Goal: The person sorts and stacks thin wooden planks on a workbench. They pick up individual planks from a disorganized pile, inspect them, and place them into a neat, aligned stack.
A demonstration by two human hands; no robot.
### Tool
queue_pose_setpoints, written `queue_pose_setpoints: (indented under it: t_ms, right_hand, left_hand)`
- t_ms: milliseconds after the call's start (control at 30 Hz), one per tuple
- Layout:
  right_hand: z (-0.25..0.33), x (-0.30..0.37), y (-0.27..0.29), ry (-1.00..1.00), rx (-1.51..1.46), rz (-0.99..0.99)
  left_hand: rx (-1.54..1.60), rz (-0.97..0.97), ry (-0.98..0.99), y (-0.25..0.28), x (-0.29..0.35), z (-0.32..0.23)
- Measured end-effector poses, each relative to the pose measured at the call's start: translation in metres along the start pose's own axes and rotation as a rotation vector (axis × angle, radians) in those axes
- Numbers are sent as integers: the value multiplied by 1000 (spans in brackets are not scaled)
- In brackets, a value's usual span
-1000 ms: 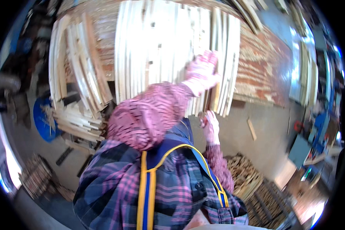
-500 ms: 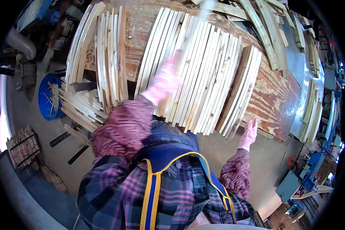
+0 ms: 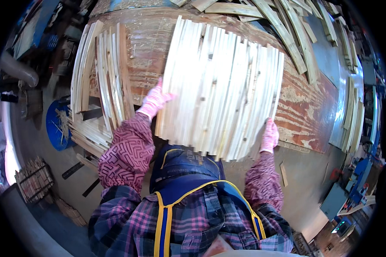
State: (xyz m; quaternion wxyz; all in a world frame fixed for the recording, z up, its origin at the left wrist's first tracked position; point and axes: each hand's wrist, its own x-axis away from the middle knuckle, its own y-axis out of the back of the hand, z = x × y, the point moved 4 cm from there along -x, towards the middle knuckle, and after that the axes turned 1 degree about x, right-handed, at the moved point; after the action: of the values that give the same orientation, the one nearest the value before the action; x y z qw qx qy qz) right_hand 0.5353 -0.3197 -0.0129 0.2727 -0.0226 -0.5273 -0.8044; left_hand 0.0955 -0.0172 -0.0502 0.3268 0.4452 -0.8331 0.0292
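Note:
A wide row of pale wooden strips [image 3: 218, 94] lies side by side on the worn wooden tabletop in front of me, with uneven near ends. My left hand [image 3: 155, 100], in a pink glove, rests against the row's left edge, fingers stretched and thumb spread over the strips. At the near right corner, my right hand [image 3: 269, 135], also gloved in pink, lies along the outermost strip with its fingers straight. The strips sit tightly together between the two hands. Neither hand is wrapped round a strip.
More strips [image 3: 109, 73] lie in two groups at the left of the tabletop [image 3: 309, 115]. Below them is a stack of strips [image 3: 90, 132], beside a blue bin [image 3: 55, 128] holding scraps. Longer boards [image 3: 283, 34] are heaped at the far right. Machinery [image 3: 351, 184] stands at right.
My left hand has come back from over the strips to their left edge, and the long blurred piece near it is gone. My right hand now touches the right side; gaps between strips have closed.

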Motion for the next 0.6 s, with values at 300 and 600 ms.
queue_pose_setpoints:
  t_ms: [300, 600]
  right_hand:
    - [-135, -129, 123, -162, 520, 21]
    - [-32, 66, 53, 36, -669, 504]
  left_hand:
    - [-93, 228, -68, -175, -11, -65]
    - [-281, -594, -437, -7, 24, -10]
